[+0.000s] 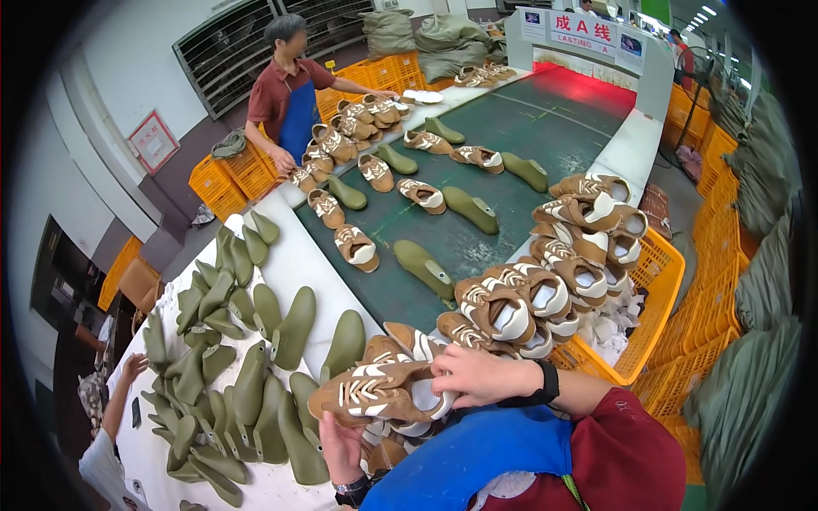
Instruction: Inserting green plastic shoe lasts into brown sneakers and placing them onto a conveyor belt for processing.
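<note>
A brown sneaker (368, 393) with white stripes and laces is held in front of me, toe to the left. My left hand (342, 450) supports it from below near the toe, fingers against its side. My right hand (487, 376) grips the heel end, its fingers curled at the shoe's opening. More brown sneakers lie under and behind it, partly hidden by my hands. To the left, many green shoe lasts (271, 417) are spread over a white tabletop (315, 351). A row of stacked sneakers (494, 308) runs along the belt's right edge.
A green conveyor belt (545, 128) carries sneakers and lasts. An orange crate (652, 328) with crumpled white paper stands at right. Across the belt, a person in a blue apron (298, 115) touches sneakers. Another person's hand (134, 366) reaches over the table's left edge.
</note>
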Motion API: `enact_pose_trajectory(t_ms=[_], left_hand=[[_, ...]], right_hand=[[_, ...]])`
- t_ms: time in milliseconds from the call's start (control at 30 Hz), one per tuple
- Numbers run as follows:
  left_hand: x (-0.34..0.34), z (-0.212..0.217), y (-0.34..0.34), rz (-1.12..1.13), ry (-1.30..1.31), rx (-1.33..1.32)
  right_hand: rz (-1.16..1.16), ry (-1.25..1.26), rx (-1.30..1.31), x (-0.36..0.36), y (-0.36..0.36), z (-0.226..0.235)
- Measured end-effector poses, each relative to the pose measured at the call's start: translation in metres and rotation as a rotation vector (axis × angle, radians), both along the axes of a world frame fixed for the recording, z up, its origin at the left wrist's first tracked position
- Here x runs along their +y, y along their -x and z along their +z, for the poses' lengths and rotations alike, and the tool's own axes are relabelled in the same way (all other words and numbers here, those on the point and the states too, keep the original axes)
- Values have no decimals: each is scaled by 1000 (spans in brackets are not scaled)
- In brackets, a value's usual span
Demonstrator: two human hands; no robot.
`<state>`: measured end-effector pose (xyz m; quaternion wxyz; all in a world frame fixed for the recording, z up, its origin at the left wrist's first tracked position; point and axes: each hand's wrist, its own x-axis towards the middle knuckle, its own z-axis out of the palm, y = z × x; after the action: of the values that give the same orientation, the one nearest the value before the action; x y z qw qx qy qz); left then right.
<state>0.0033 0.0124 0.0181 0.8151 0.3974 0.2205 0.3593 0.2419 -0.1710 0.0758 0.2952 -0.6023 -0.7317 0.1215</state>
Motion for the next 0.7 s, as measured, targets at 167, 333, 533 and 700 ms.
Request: enact_pose_trajectory(t_ms=[167, 333, 533, 700], left_hand=[[0, -13, 6, -105, 77, 145], [-6, -16, -7, 36, -88, 310], [-6, -27, -10, -31, 172, 226], [-2, -42, 4, -334, 111, 317]], right_hand=[[25, -23, -21, 4, 0, -5], [-56, 5, -46, 4, -1, 0], [-192, -113, -236, 6, 4, -9], [-36, 9, 140, 5, 2, -21]])
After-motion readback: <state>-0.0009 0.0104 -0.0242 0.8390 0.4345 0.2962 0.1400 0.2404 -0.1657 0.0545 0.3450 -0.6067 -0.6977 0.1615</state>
